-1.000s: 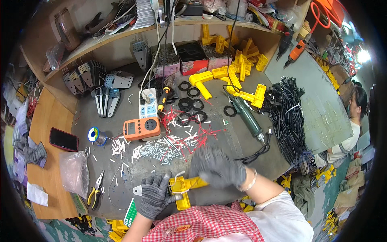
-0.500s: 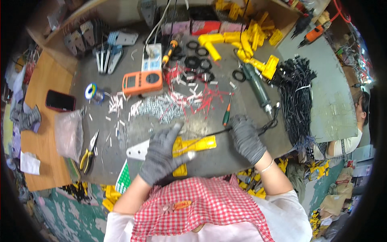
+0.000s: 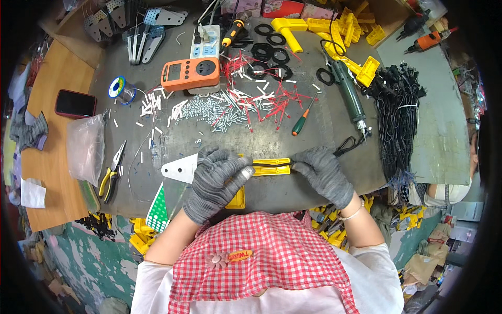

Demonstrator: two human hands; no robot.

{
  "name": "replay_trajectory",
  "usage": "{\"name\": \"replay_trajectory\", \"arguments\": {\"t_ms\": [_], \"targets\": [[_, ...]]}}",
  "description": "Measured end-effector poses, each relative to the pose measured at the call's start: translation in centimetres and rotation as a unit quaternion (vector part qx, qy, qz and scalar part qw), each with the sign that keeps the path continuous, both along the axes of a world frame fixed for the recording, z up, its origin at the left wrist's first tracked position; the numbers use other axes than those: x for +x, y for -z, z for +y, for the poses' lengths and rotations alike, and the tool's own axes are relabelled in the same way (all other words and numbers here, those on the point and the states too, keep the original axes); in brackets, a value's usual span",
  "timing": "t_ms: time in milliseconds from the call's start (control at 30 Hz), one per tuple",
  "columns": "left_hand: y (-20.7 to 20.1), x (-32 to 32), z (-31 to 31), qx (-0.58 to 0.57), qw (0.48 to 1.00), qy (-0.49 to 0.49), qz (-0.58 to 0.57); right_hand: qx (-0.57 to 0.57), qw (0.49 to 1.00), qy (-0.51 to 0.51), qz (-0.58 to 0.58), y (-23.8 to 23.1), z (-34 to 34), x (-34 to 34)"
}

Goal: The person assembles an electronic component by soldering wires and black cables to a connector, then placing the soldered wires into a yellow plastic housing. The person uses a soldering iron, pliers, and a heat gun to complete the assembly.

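Both my hands wear grey gloves. My left hand (image 3: pixel 217 180) is closed over the left part of a yellow plastic housing (image 3: pixel 274 171), thumb and fingertips at the end of a black cable (image 3: pixel 269 165). The cable runs straight along the housing's open channel. At the housing's right end, my right hand (image 3: pixel 324 175) pinches the cable. From under my left hand a yellow leg (image 3: pixel 236 199) of the housing points toward me. A white plate with two holes (image 3: pixel 179 169) sticks out left of that hand, near a green-and-white perforated piece (image 3: pixel 158 210). My left fingers hide the housing's middle.
Beyond my hands lie loose screws (image 3: pixel 225 112), red-and-white wire pieces (image 3: pixel 277 102), a green-handled screwdriver (image 3: pixel 300 123) and an orange multimeter (image 3: pixel 191 73). Yellow-handled pliers (image 3: pixel 111 178) and a solder spool (image 3: pixel 121 90) lie left. A green power screwdriver (image 3: pixel 349 97) and bundled black cables (image 3: pixel 397 123) are right.
The black cable, earlier slanting above the housing, now lies straight along its channel. My right hand has come down to the housing's right end; my left has shifted slightly right.
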State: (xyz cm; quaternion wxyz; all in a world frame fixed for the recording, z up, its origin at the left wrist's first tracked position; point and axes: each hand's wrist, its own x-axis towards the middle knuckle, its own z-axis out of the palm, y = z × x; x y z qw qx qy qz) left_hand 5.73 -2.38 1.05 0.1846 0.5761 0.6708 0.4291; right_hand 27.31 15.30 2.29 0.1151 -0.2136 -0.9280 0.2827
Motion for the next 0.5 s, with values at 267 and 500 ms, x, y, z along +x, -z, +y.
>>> {"name": "replay_trajectory", "arguments": {"t_ms": [267, 500], "targets": [[1.2, 0.7, 0.3, 0.067, 0.981, -0.046, 0.174, -0.015, 0.998, 0.002, -0.056, 0.7, 0.1, 0.0], [2.7, 2.9, 2.1, 0.063, 0.958, -0.094, 0.264, -0.062, 0.994, 0.043, -0.083, 1.0, 2.7, -0.8]]}}
